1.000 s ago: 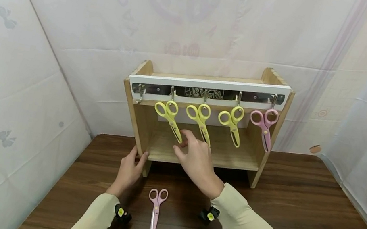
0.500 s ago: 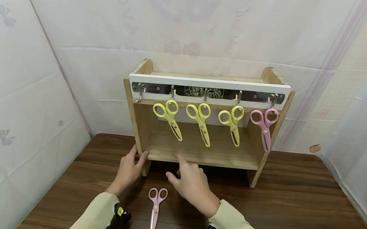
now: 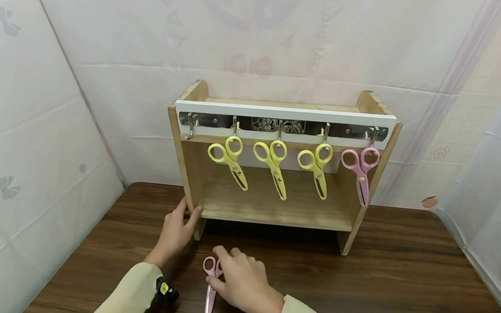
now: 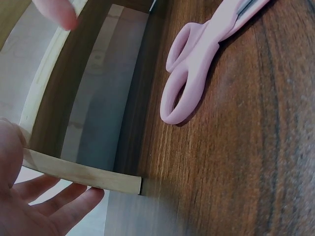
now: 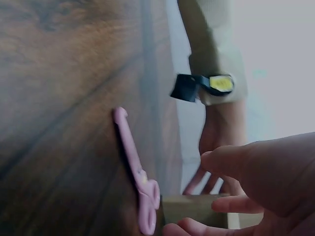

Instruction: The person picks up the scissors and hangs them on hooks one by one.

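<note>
Pink scissors [image 3: 210, 298] lie on the brown table with their handle loops toward the shelf. Over the loops hovers my right hand [image 3: 245, 284], thumb and fingers spread around them; the right wrist view shows nothing between them. My left hand [image 3: 177, 230] holds the lower left corner of the wooden shelf [image 3: 269, 221], thumb in front and fingers on the outer side, as the left wrist view shows. Yellow scissors [image 3: 231, 161], more yellow scissors [image 3: 274, 166] and a third yellow pair [image 3: 316, 168] hang from hooks, with pink scissors [image 3: 360, 173] at the far right.
A white hook rail [image 3: 288, 113] runs across the shelf's upper front. Its leftmost hook [image 3: 190, 126] carries nothing. White patterned cloth [image 3: 129, 17] stands behind and on both sides of the brown table [image 3: 380, 302].
My right hand has come down from beside the hanging yellow scissors toward me, to above the pink scissors on the table. The left hand has kept its place on the shelf.
</note>
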Motion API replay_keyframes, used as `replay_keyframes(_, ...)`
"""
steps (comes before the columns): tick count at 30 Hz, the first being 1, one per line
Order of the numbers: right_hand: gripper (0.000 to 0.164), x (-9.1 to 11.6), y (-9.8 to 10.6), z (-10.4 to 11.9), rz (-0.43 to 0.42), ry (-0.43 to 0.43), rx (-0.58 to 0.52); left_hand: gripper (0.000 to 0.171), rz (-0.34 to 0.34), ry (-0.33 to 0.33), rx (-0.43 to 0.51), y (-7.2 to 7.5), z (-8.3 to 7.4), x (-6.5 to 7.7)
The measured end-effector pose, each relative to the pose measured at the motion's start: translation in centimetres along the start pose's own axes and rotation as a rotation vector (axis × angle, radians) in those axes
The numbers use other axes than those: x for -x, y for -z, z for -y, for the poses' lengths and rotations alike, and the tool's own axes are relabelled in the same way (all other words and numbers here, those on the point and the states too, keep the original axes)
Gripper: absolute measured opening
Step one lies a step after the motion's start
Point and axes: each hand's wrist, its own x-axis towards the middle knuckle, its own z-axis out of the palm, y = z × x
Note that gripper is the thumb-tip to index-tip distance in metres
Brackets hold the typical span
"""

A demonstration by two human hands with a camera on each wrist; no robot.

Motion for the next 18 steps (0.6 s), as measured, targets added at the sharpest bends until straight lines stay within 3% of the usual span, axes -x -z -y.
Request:
replay_keyframes(8, 0.041, 0.5, -1.3, 0.8, 0.061, 0.012, 0.043, 0.042, 0.016, 0.017, 0.010, 0.0, 0.1, 0.0)
replay_keyframes(18, 0.049, 0.7, -2.5, 1.2, 0.077, 0.013, 0.118, 0.039, 0.013, 0.008, 0.011, 0.0, 0.1, 0.0)
